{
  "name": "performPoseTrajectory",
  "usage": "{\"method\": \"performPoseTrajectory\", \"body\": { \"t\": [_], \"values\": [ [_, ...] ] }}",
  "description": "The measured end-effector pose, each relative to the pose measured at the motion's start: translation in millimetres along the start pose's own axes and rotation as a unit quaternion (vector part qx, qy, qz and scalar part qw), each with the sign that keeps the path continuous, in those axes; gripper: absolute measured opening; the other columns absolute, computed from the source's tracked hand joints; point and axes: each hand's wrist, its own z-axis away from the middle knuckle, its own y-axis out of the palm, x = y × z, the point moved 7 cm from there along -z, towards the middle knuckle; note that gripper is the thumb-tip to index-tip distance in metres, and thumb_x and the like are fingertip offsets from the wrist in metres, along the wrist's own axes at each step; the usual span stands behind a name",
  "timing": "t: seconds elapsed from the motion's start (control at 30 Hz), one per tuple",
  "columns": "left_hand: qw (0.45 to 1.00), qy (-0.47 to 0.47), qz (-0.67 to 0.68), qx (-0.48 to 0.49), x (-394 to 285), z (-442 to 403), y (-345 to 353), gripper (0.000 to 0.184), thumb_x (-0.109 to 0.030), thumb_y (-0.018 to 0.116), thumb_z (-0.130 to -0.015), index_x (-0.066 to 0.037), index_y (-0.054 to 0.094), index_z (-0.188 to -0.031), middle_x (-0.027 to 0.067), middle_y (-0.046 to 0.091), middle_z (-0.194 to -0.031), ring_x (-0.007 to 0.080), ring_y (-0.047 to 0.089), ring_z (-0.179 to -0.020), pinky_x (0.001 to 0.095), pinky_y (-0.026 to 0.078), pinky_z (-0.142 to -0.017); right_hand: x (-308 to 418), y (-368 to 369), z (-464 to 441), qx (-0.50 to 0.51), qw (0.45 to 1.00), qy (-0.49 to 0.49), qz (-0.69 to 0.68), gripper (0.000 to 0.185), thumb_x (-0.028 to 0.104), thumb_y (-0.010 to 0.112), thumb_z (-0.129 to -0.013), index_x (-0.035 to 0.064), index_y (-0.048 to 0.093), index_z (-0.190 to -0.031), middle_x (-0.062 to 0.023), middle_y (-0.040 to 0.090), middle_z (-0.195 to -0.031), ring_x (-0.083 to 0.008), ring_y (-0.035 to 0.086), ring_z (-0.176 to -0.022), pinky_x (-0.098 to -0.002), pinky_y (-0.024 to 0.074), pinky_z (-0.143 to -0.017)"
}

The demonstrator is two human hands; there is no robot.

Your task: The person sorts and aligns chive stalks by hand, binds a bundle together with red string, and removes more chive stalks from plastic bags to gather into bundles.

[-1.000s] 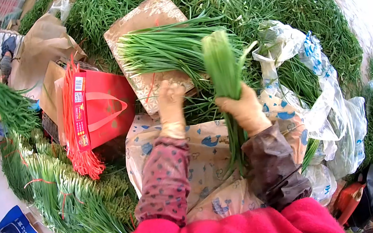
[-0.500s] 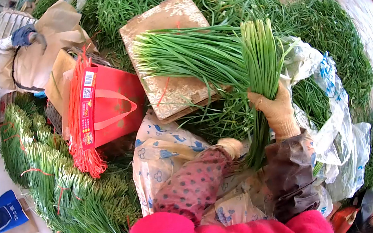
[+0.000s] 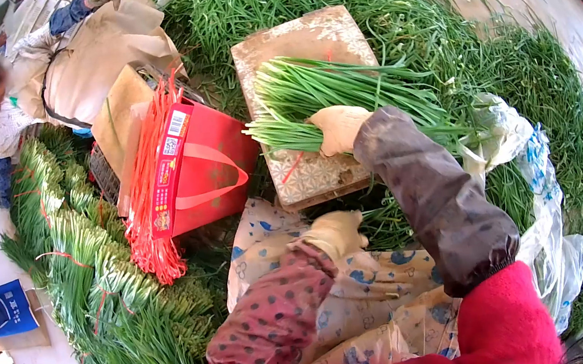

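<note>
My right hand (image 3: 342,129), in a tan glove, is closed round a small bunch of green chives (image 3: 276,135) lying on the patterned board (image 3: 321,177). Their pale cut ends point left. Just behind it, a larger bunch of chives (image 3: 336,82) lies across the same board. My left hand (image 3: 335,235), in a pale glove, is low in front of the board, above the printed plastic sheet (image 3: 378,283) on my lap. Its fingers curl down, and whatever they may hold is hidden.
A red bag (image 3: 215,164) with red ties (image 3: 151,240) over its side stands left of the board. Tied chive bundles (image 3: 101,291) are stacked further left. Loose chives (image 3: 521,82) pile behind and right, beside clear plastic (image 3: 544,217). Another person (image 3: 101,59) sits at the upper left.
My right hand has brought the upright bunch forward and left and laid it on the board. My left hand has shifted slightly left. The view has turned somewhat.
</note>
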Motion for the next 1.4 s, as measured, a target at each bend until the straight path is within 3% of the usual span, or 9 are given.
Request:
{"method": "performPoseTrajectory", "body": {
  "t": [0.23,0.33,0.47,0.53,0.63,0.73,0.93,1.13,1.4],
  "values": [
    [0.919,-0.100,0.296,-0.240,109,-44,-68,0.052,-0.030,0.065,-0.082,0.000,0.052,-0.123,0.0152,0.067,-0.100,0.0299,0.064,-0.093,0.0405,0.049,-0.077,-20,14,-44,0.091,0.992,0.077,0.048,0.043,0.027,0.072,-0.062,0.0044,0.068,-0.099,-0.0201,0.067,-0.085,-0.0344,0.066,-0.084,-0.0414,0.0506,-0.073],
    [0.657,0.061,0.739,-0.137,96,-51,-73,0.039,-0.014,0.059,-0.084,-0.004,0.053,-0.120,0.0117,0.062,-0.107,0.0284,0.061,-0.092,0.0449,0.049,-0.079,-23,10,-42,0.095,0.990,0.098,0.038,0.045,0.030,0.074,-0.062,0.0032,0.069,-0.098,-0.0210,0.067,-0.087,-0.0354,0.066,-0.086,-0.0417,0.0510,-0.075],
    [0.444,0.197,0.865,-0.129,98,-56,-84,0.035,-0.007,0.052,-0.084,-0.006,0.053,-0.119,0.0129,0.059,-0.113,0.0275,0.060,-0.093,0.0487,0.049,-0.086,-18,12,-38,0.062,0.989,0.124,0.046,0.049,0.035,0.077,-0.062,0.0020,0.069,-0.097,-0.0226,0.067,-0.093,-0.0376,0.065,-0.092,-0.0423,0.0510,-0.080],
    [0.436,0.170,0.878,-0.106,99,-51,-81,0.033,-0.022,0.058,-0.090,-0.006,0.055,-0.118,0.0107,0.061,-0.111,0.0268,0.059,-0.094,0.0504,0.047,-0.087,-19,16,-34,0.052,0.995,0.086,0.020,0.047,0.034,0.076,-0.064,0.0007,0.068,-0.095,-0.0230,0.067,-0.093,-0.0375,0.065,-0.092,-0.0420,0.0511,-0.080],
    [0.614,0.033,0.767,-0.184,132,-78,-68,0.054,-0.056,0.067,-0.081,-0.012,0.061,-0.112,0.0030,0.064,-0.097,0.0182,0.058,-0.084,0.0334,0.047,-0.072,-9,16,-31,0.053,0.994,0.088,0.029,0.047,0.032,0.075,-0.066,-0.0005,0.067,-0.098,-0.0228,0.067,-0.095,-0.0364,0.065,-0.092,-0.0422,0.0513,-0.079],
    [0.640,-0.014,0.748,-0.176,134,-76,-70,0.046,-0.049,0.068,-0.084,-0.012,0.062,-0.110,0.0039,0.065,-0.099,0.0175,0.060,-0.085,0.0302,0.047,-0.068,0,12,-20,0.075,0.994,0.077,0.033,0.048,0.032,0.073,-0.067,0.0005,0.066,-0.102,-0.0209,0.068,-0.095,-0.0359,0.066,-0.092,-0.0429,0.0519,-0.079],
    [0.473,0.066,0.869,-0.126,121,-104,-62,0.028,-0.035,0.070,-0.086,-0.013,0.063,-0.102,-0.0014,0.061,-0.085,0.0151,0.050,-0.060,0.0267,0.042,-0.048,35,-20,26,0.068,0.984,0.023,0.161,0.033,0.033,0.064,-0.079,0.0027,0.067,-0.092,-0.0180,0.068,-0.090,-0.0372,0.066,-0.087,-0.0451,0.0527,-0.075],
    [0.434,0.005,0.873,-0.221,112,-81,-77,0.022,-0.021,0.070,-0.088,-0.009,0.059,-0.104,0.0030,0.061,-0.093,0.0208,0.057,-0.066,0.0344,0.057,-0.059,-31,-134,1,-0.266,0.958,0.087,0.066,0.029,0.032,0.062,-0.080,0.0097,0.071,-0.096,-0.0171,0.068,-0.086,-0.0347,0.066,-0.086,-0.0424,0.0518,-0.078],
    [0.432,0.015,0.872,-0.228,105,-83,-81,0.024,-0.016,0.064,-0.091,-0.006,0.056,-0.112,0.0071,0.060,-0.101,0.0249,0.057,-0.077,0.0392,0.058,-0.070,-114,-90,-100,-0.176,0.960,0.209,0.067,0.034,0.033,0.061,-0.081,0.0071,0.070,-0.102,-0.0204,0.067,-0.100,-0.0343,0.064,-0.097,-0.0396,0.0493,-0.087]
  ]
}}
